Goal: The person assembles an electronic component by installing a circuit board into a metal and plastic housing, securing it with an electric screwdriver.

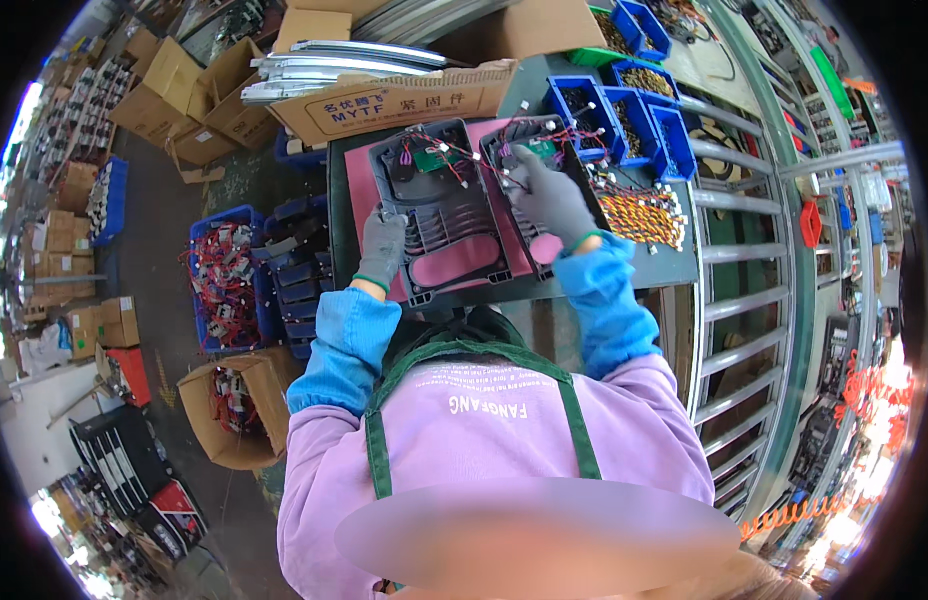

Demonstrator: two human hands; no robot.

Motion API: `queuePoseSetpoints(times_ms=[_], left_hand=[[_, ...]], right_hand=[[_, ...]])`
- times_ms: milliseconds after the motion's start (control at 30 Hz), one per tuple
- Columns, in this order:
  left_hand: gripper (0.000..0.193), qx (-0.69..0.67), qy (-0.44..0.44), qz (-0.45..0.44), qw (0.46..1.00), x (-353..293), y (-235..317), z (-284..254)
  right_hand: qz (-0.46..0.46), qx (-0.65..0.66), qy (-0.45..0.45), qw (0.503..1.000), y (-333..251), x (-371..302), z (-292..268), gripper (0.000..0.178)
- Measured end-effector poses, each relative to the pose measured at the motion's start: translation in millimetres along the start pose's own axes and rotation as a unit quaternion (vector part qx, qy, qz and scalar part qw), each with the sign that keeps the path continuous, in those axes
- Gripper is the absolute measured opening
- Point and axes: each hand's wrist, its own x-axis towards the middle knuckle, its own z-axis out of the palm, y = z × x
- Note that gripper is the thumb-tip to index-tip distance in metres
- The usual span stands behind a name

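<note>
Left housing (449,222) and right housing (517,226), dark, side by side on surface (649,266).
Long axes fore-and-aft; left hand (384,247) grasping left housing's left rim; right hand (556,197) over right housing, fingers' hold indeterminable.

A brown cardboard box (404,103) holding long silvery metal strips (334,62) stands on the far side. To the left sits a blue plastic crate (266,300) of tangled red wires; nearer, an open brown cardboard box (216,442). Grey metal rollers (736,202) line the right, with an orange coiled hose (796,515) near right.
</note>
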Motion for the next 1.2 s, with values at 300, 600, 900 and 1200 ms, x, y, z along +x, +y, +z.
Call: queuePoseSetpoints(times_ms=[300,600,900,1200], left_hand=[[0.043,0.123,-0.020,0.040,0.991,14,-11,13],[0.060,0.270,-0.070,0.037,0.960,-14,28,-5],[0.030,-0.454,-0.185,-0.029,0.871,-35,-48,-124],[0.026,-0.517,0.226,-0.306,0.767,127,-280,-240]], right_hand=[[-0.056,0.077,0.096,0.991,-75,-14,-59,0.035],[-0.312,-0.328,0.068,0.889,-183,20,60,0.043],[-0.458,-0.396,-0.335,0.722,-117,147,276,0.032],[-0.327,-0.277,-0.297,0.854,-125,153,309,0.021]])
